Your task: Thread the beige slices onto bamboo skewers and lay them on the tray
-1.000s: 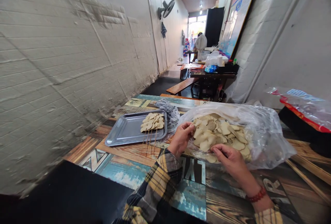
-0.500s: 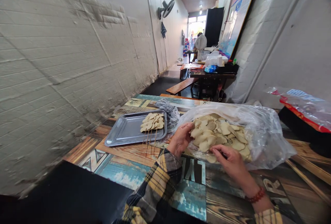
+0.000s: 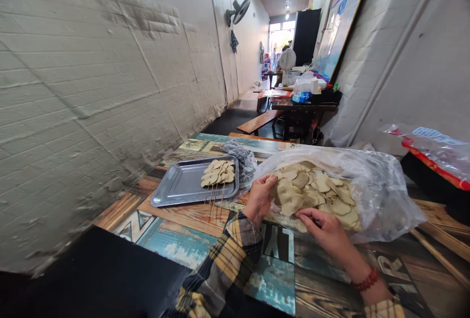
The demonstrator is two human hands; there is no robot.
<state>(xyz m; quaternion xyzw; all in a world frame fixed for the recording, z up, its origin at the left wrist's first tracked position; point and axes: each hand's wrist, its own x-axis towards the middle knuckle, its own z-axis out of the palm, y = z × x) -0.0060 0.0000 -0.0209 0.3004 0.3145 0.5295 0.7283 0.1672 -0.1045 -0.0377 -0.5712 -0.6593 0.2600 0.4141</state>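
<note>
On the left of the patterned desk (image 3: 191,217) lies a metal tray (image 3: 176,188), with a bunch of skewered slices (image 3: 218,173) at its right end; their thin sticks (image 3: 223,193) poke over the near rim. A crumpled grey plastic bag (image 3: 242,156) touches the tray's far right corner. To the right, wooden strips (image 3: 440,260) lie near a black box (image 3: 422,173) topped by clear packaging with a red edge. Beyond the desk are a bench (image 3: 259,122) and a cluttered table (image 3: 304,106). A clear bag (image 3: 385,190) spreads loosely around the pale slices (image 3: 330,188), its film bunching along their near side.

The left hand (image 3: 260,195) grasps slices at the left edge of the heap, thumb and fingers curled close. The right hand (image 3: 325,227) has thumb and forefinger pinched at the near edge; whether they grip a slice or something thin, I cannot tell.

The heap lies just beyond the hands, mostly to the right of the left hand and on the far side of the right.
</note>
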